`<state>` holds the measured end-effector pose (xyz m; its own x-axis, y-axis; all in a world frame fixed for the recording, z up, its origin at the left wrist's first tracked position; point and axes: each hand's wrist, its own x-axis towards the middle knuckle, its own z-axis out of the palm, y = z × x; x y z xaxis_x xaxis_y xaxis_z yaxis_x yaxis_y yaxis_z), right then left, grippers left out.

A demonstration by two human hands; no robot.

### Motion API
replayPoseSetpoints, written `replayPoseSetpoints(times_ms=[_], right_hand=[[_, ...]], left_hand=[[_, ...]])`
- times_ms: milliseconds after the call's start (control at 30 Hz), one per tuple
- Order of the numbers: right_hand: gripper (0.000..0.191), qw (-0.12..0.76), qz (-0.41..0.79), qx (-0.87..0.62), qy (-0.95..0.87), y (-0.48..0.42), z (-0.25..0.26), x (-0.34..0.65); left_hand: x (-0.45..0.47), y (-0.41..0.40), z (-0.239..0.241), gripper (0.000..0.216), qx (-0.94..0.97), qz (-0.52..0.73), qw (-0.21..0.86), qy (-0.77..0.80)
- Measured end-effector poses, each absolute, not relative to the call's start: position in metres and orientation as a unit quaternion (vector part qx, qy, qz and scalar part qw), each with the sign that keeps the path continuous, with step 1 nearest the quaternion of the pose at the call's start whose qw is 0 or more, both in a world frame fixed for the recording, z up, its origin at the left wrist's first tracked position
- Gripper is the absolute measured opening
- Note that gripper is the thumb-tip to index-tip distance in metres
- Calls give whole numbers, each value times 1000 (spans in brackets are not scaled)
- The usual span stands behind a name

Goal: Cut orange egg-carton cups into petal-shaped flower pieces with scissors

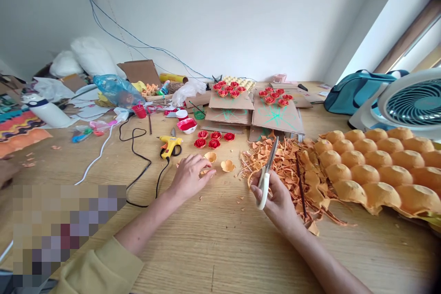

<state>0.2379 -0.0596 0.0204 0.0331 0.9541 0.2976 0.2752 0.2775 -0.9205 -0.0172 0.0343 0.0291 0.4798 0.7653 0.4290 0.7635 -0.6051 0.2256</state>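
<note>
My right hand (275, 197) grips scissors (267, 170) by their white handle, with the blades pointing up and away from me. My left hand (193, 174) is low over the table, its thumb and fingers curled about a small orange egg-carton cup (204, 172) that they partly hide. Two similar petal-cut cups, one (210, 156) just beyond my fingers and another (228, 166) to their right, lie on the wood. Behind them several red paper flowers (214, 144) sit in a group. Orange carton scraps (279, 161) are heaped beside the scissors.
At right stand an orange egg tray (375, 165) and a fan (413, 101). A yellow glue gun (169, 146) with a black cord lies left of centre, near a bowl of red paint (187, 126). Cardboard stands (229, 115) hold more red flowers. Someone else's hand (7, 172) shows at far left.
</note>
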Motion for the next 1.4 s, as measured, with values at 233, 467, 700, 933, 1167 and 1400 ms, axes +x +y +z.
replayPoseSetpoints(times_ms=[233, 467, 700, 933, 1167, 1400], right_hand=[[12, 504, 309, -501, -632, -60, 21, 238], [16, 495, 315, -504, -633, -58, 13, 238], [16, 491, 340, -500, -627, -58, 7, 241], [15, 485, 352, -508, -618, -59, 7, 242], [18, 473, 379, -501, -618, -57, -1, 241], [15, 463, 363, -509, -629, -54, -3, 242]], left_hand=[[-17, 15, 19, 7, 880, 225, -69, 413], [-18, 15, 12, 18, 896, 210, -111, 374], [-20, 15, 8, 15, 886, 257, -31, 384], [-31, 24, 13, 16, 811, 346, 27, 470], [-33, 28, 12, 14, 809, 346, 34, 474], [-34, 47, 17, 11, 839, 303, -19, 452]])
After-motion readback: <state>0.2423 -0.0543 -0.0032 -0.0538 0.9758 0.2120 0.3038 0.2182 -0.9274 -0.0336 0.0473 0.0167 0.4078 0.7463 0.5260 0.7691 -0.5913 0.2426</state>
